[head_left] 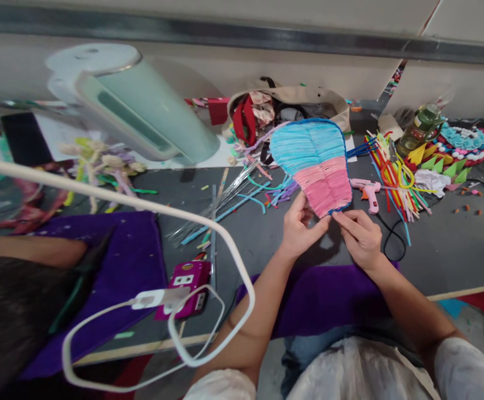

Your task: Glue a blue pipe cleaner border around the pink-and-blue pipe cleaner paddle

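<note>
A flat fan-shaped piece [314,161] of pipe cleaners, light blue above and pink below, with a dark blue edging, is held up over the table. My left hand [302,228] grips its lower left corner, thumb near the bottom edge. At the bottom right corner, the fingertips of my right hand [361,233] pinch the end of the dark blue edging. A pink glue gun [368,193] lies just right of the piece, beside a bundle of colourful pipe cleaners [394,178]. Purple cloth [329,300] lies below my hands.
A pale green appliance [154,111], a purple power strip [190,283] and a looping white cable [242,261] are on the left. Behind the piece sits a beige bag [337,105]. A green bottle [421,130] stands at right. Another person's arm [29,251] shows far left.
</note>
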{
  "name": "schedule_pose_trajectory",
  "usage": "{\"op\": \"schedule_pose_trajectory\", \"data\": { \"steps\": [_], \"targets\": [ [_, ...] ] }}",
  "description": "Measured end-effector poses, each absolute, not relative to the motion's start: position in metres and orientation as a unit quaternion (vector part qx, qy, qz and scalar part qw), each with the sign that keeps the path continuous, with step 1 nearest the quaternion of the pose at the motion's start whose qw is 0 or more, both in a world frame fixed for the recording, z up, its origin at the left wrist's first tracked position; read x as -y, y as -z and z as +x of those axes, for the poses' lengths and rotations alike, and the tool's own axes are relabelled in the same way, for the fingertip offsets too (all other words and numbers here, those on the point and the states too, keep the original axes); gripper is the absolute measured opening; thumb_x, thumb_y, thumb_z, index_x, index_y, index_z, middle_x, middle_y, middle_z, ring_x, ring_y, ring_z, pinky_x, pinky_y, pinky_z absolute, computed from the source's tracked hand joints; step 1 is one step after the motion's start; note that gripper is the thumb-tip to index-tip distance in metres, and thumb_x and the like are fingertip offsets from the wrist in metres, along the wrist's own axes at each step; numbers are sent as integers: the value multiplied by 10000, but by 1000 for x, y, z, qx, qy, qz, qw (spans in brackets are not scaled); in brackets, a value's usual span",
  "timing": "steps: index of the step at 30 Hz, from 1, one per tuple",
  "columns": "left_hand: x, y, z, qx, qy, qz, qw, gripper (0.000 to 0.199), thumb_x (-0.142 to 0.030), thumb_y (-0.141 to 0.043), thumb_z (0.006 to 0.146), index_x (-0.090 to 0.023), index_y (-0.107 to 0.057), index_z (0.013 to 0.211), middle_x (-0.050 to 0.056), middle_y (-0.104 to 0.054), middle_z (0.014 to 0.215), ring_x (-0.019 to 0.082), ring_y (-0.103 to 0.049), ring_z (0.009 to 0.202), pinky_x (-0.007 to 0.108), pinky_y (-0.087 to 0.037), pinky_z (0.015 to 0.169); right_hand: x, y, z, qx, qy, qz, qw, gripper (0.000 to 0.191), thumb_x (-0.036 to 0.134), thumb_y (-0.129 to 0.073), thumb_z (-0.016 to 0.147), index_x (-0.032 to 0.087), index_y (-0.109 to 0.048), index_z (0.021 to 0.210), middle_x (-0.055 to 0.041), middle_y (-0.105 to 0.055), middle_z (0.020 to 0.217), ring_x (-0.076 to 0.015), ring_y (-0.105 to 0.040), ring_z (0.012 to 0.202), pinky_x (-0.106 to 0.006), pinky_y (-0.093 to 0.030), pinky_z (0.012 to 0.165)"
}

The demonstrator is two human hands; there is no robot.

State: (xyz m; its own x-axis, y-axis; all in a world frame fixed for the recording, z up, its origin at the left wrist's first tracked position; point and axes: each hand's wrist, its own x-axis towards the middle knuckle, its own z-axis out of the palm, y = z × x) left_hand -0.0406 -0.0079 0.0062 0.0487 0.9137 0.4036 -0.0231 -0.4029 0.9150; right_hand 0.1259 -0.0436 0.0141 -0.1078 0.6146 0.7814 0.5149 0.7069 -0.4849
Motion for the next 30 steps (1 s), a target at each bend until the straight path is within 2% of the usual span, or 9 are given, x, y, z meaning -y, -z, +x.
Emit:
{"op": "schedule_pose_trajectory", "data": {
  "steps": [4, 9, 21, 26, 30],
  "targets": [
    [8, -7, -40, -362, -578, 605, 411, 577, -431, -839, 794, -196, -608, 1268, 66, -721, 1039, 152, -705, 786, 245, -600, 698, 44, -13, 127, 743, -44, -383, 547, 461, 75, -581, 978, 318, -729, 1341, -31, -722, 933, -117, -708, 787, -208, -579, 667],
    [8, -7, -41, -350, -570, 611, 424, 676, -450, -862, 763, -188, -584, 1321, 106, -715, 1143, 206, -733, 937, 305, -627, 824, 45, -12, 128, 745, -39, -396, 536, 430, 100, -570, 994, 312, -734, 1330, -34, -722, 937, -125, -715, 804, -220, -586, 691],
    [8, -6, -44, -342, -577, 620, 407, 557, -477, -781, 858, -179, -612, 1297, 118, -731, 1134, 207, -742, 939, 327, -625, 864, 45, -10, 129, 748, -36, -398, 530, 394, 98, -572, 986, 287, -757, 1279, -42, -717, 931, -120, -709, 797, -217, -583, 686],
    [8, -7, -44, -346, -581, 617, 404, 565, -475, -789, 856, -199, -611, 1316, 96, -736, 1089, 196, -740, 880, 315, -626, 822, 45, -12, 128, 748, -41, -387, 537, 471, 65, -571, 969, 302, -727, 1344, -42, -711, 933, -116, -700, 775, -205, -576, 670],
    [8, -8, -44, -336, -584, 613, 412, 569, -487, -797, 851, -201, -616, 1309, 106, -729, 1112, 213, -741, 933, 325, -624, 847, 45, -11, 128, 750, -39, -389, 534, 496, 59, -569, 970, 309, -709, 1375, -45, -713, 939, -116, -700, 779, -199, -573, 671]
  ]
}}
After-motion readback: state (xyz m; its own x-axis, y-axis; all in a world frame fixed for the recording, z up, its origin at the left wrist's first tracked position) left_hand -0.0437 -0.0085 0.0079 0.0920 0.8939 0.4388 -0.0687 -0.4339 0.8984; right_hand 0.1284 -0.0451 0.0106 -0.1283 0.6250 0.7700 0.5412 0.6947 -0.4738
